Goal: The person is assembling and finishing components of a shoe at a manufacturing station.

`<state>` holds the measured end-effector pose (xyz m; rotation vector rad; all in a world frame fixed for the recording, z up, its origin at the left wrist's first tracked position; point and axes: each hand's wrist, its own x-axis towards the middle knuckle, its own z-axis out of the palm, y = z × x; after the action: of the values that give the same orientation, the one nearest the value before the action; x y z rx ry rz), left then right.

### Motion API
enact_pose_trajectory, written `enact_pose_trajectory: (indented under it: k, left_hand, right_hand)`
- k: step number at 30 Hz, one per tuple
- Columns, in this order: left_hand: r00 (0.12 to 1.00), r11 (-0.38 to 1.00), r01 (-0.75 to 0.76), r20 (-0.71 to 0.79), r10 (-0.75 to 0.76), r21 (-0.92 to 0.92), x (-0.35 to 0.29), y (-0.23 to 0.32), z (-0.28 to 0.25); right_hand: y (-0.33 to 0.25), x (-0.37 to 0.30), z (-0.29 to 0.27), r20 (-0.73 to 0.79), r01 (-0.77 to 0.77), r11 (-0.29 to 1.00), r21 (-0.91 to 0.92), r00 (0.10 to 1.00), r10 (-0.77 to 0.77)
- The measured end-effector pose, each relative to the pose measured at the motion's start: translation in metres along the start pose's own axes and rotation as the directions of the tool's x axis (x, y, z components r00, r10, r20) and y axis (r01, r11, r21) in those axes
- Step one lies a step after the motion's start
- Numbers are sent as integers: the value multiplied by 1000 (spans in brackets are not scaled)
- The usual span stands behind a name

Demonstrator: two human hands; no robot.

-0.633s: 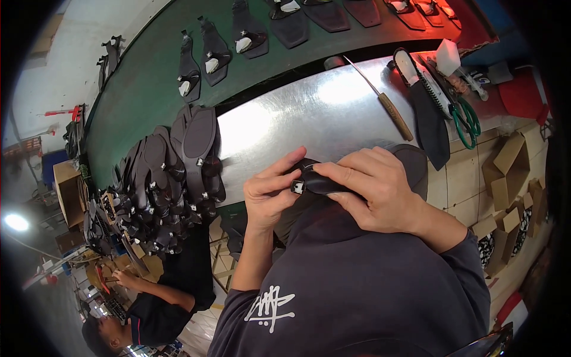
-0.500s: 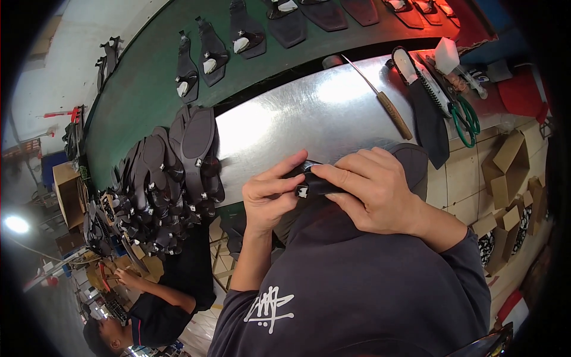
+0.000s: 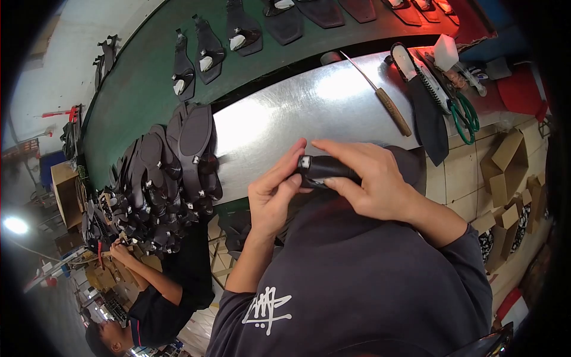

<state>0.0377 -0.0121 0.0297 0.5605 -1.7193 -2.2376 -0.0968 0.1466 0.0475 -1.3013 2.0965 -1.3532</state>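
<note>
Close in front of my chest, over the near edge of the metal plate (image 3: 256,149), I hold a glossy black sandal (image 3: 321,168). A small white patch shows on its strap end, and its dark sole (image 3: 406,163) sticks out behind my right hand. My left hand (image 3: 275,193) closes on the strap end, thumb on the near side and fingers on the far side. My right hand (image 3: 377,178) wraps round the strap from the right, its index finger stretched forward. The palms hide much of the sandal.
A heap of dark sandals (image 3: 151,178) lies left. More sandals (image 3: 205,53) line the green belt (image 3: 137,71) ahead. An awl (image 3: 389,110), a brush (image 3: 437,89) and green-handled scissors (image 3: 464,119) lie right. Cardboard boxes (image 3: 505,160) stand on the floor; a co-worker (image 3: 160,303) works at lower left.
The sandal has turned in my hands, so the strap's white patch sits higher. My left thumb has come onto its near side. The co-worker's hands have risen.
</note>
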Motion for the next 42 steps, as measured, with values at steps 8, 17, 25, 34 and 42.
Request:
enact_pose_trajectory:
  k: [8, 17, 25, 34, 42]
  left_hand:
    - [983, 984, 174, -54, -176, -38, 0, -1, 3]
    - [982, 986, 150, -107, -157, -76, -3, -2, 11]
    - [962, 968, 235, -121, -245, -86, 1, -10, -6]
    - [967, 977, 209, -136, -214, -49, 2, -8, -5]
    - [883, 853, 388, -122, -452, -350, 4, 1, -9]
  right_hand:
    - [8, 0, 6, 54, -42, 997, 60, 998, 39]
    - [11, 5, 1, 137, 170, 980, -102, 978, -156]
    - [18, 4, 11, 227, 97, 994, 54, 968, -107]
    - [18, 0, 22, 150, 43, 999, -11, 988, -41]
    - [17, -5, 28, -6, 201, 974, -106, 979, -203]
